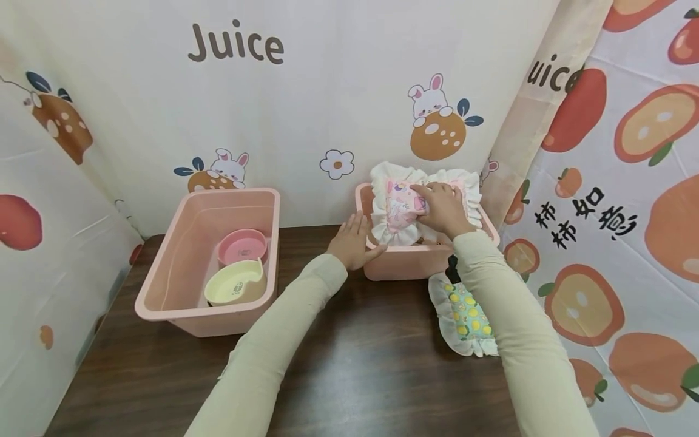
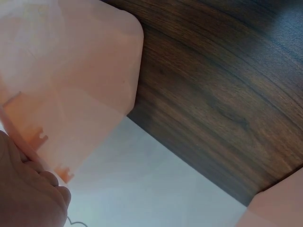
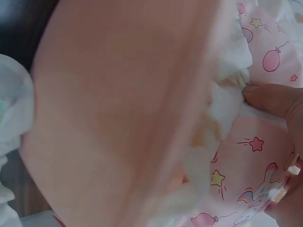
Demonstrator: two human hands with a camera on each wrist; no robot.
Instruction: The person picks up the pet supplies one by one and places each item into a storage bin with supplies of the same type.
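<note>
My right hand grips a pink frilled cloth piece with white ruffles, over the right pink bin. In the right wrist view, the thumb lies on its fabric, printed with stars, balloons and a rabbit; the fingers are partly cut off. My left hand rests against the left rim of that bin, fingers extended in the head view. The left wrist view shows the left hand at the bin's edge. More white ruffle and pink fabric lies under and right of the right hand.
Left on the dark wooden table stands another pink bin, holding a pink bowl and a pale yellow bowl. A lemon-print frilled cloth with a black strap lies before the right bin, partly behind the right sleeve. Printed curtains surround the table.
</note>
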